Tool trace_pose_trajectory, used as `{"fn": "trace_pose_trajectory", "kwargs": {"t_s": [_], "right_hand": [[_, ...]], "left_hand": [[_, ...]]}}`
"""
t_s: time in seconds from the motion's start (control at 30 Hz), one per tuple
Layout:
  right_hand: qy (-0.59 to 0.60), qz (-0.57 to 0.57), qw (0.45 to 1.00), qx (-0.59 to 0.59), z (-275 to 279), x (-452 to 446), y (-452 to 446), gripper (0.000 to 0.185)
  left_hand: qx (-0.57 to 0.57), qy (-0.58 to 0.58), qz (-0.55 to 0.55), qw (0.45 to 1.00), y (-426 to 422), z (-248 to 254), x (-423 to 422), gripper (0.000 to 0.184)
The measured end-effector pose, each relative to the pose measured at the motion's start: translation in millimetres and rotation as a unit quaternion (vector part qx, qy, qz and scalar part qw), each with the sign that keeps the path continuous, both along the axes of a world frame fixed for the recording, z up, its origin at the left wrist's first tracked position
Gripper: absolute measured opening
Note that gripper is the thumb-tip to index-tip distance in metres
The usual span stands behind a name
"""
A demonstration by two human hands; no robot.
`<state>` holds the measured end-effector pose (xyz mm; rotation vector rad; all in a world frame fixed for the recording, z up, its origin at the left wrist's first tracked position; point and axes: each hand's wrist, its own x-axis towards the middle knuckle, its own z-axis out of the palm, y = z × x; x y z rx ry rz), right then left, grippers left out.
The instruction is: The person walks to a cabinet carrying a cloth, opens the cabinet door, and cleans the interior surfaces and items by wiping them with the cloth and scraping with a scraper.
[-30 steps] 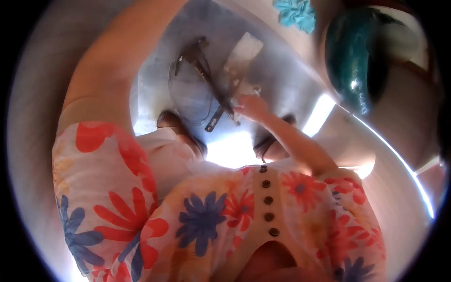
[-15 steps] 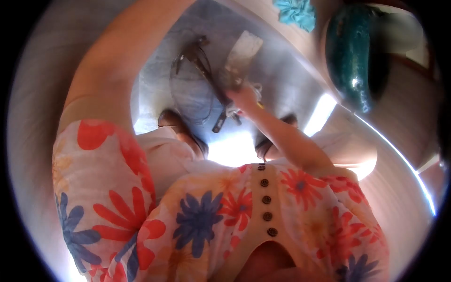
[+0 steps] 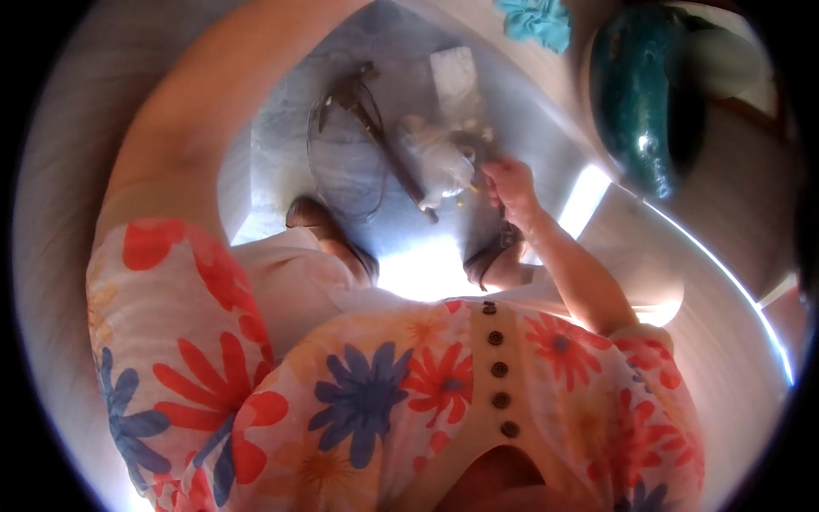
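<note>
My right hand is closed around a dark-handled tool, whose end shows below the fist; its kind cannot be made out. Just left of the hand lies a pale, crumpled, bag-like bundle on the grey floor. A hammer-like tool with a long dark handle lies beside the bundle, its head pointing up and left. Around that handle runs a thin dark loop of wire or cord. My left arm reaches past the top edge, so the left hand is out of sight.
A flat whitish piece lies farther up the floor. My shoes stand on either side of a bright patch. At the upper right are a turquoise ruffled cloth and a glossy dark green rounded object.
My right hand has moved right, away from the bundle and hammer-like tool, with the dark-handled tool in it. The whitish piece has shifted slightly and turned more upright in view.
</note>
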<state>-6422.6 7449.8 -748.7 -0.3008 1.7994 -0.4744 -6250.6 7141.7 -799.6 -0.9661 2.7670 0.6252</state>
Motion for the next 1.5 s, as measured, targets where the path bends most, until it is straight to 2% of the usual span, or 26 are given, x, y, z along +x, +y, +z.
{"fn": "trace_pose_trajectory", "kwargs": {"t_s": [0.03, 0.07, 0.1, 0.13, 0.2, 0.37, 0.53, 0.6, 0.63, 0.73, 0.77, 0.83, 0.93, 0.97, 1.0, 1.07, 1.1, 1.2, 1.27, 1.3, 1.4, 1.43, 1.5], "right_hand": [[0.001, 0.010, 1.000, -0.001, 4.2, 1.8, -2.2, 0.013], [-0.011, 0.004, 1.000, -0.001, 6.5, 3.3, -3.7, 0.013], [-0.023, 0.000, 1.000, -0.004, 8.1, 4.5, -5.5, 0.013], [-0.036, -0.005, 0.999, -0.007, 9.0, 6.2, -7.2, 0.013], [-0.063, -0.021, 0.998, -0.007, 7.2, 13.9, -14.0, 0.013], [-0.078, 0.005, 0.996, -0.047, 10.0, 34.6, -33.4, 0.014], [-0.003, 0.093, 0.986, -0.141, 6.8, 37.1, -50.5, 0.016], [0.045, 0.119, 0.975, -0.182, 15.4, 39.8, -74.8, 0.015], [0.006, 0.074, 0.975, -0.208, 26.7, 44.4, -90.6, 0.013], [0.041, 0.096, 0.935, -0.340, 40.6, 43.8, -145.3, 0.011], [0.049, 0.124, 0.933, -0.333, 56.7, 46.0, -165.5, 0.010], [0.121, 0.190, 0.892, -0.393, 39.5, 36.5, -203.6, 0.009], [0.101, 0.204, 0.831, -0.508, -17.6, 28.0, -277.2, 0.010], [0.079, 0.165, 0.847, -0.498, -13.3, 33.6, -288.9, 0.010], [0.058, 0.124, 0.861, -0.490, -8.3, 39.6, -300.7, 0.011], [0.033, -0.007, 0.933, -0.358, 47.0, 80.9, -308.5, 0.012], [0.038, 0.014, 0.935, -0.353, 44.0, 81.1, -314.9, 0.012], [0.051, 0.089, 0.933, -0.344, 38.6, 79.7, -338.9, 0.012], [0.053, 0.143, 0.927, -0.343, 41.2, 80.2, -348.6, 0.010], [0.026, 0.131, 0.935, -0.330, 46.4, 84.8, -351.5, 0.018], [-0.034, 0.167, 0.922, -0.347, 47.5, 81.8, -362.3, 0.035], [0.017, 0.176, 0.936, -0.304, 53.5, 83.4, -361.6, 0.052], [0.072, 0.215, 0.918, -0.324, 54.4, 73.2, -344.4, 0.053]], "left_hand": [[-0.003, -0.043, -0.080, 0.996, -4.9, -20.3, -9.7, 0.013], [0.117, -0.095, -0.064, 0.987, 3.9, -2.2, -9.1, 0.017], [0.232, -0.145, -0.046, 0.961, 23.1, 37.0, -3.6, 0.021], [0.342, -0.194, -0.027, 0.919, 40.8, 64.8, -1.5, 0.025], [0.472, -0.278, -0.109, 0.830, 62.0, 77.0, -12.1, 0.043], [0.566, -0.328, -0.178, 0.735, 103.6, 70.9, -18.4, 0.047], [0.558, -0.345, -0.264, 0.707, 128.5, 80.0, -21.9, 0.058], [0.513, -0.377, -0.235, 0.734, 128.7, 98.2, -27.8, 0.059], [0.515, -0.343, -0.204, 0.759, 126.0, 99.1, -25.9, 0.058], [0.533, -0.216, -0.111, 0.811, 99.6, 93.6, -25.6, 0.057], [0.553, -0.159, -0.076, 0.815, 87.2, 93.9, -23.3, 0.057], [0.576, -0.005, 0.015, 0.818, 73.8, 104.3, -13.3, 0.056], [0.572, 0.114, 0.105, 0.805, 49.0, 98.7, -2.7, 0.053], [0.560, 0.143, 0.169, 0.798, 44.0, 92.2, -5.1, 0.038], [0.553, 0.178, 0.231, 0.780, 40.8, 94.9, -6.0, 0.034], [0.530, 0.254, 0.346, 0.731, 39.0, 100.2, -3.8, 0.024], [0.490, 0.279, 0.410, 0.717, 40.5, 103.5, -8.6, 0.015], [0.415, 0.333, 0.511, 0.675, 35.0, 97.4, -16.1, 0.015], [0.190, 0.354, 0.493, 0.772, 29.9, 90.6, -13.7, 0.016], [0.072, 0.356, 0.473, 0.803, 26.1, 87.2, -11.1, 0.017], [0.037, 0.388, 0.465, 0.795, 9.6, 77.6, -2.4, 0.019], [0.017, 0.354, 0.472, 0.807, -6.6, 58.3, 0.6, 0.017], [0.117, 0.442, 0.516, 0.724, -42.4, -2.3, -1.3, 0.016]]}}
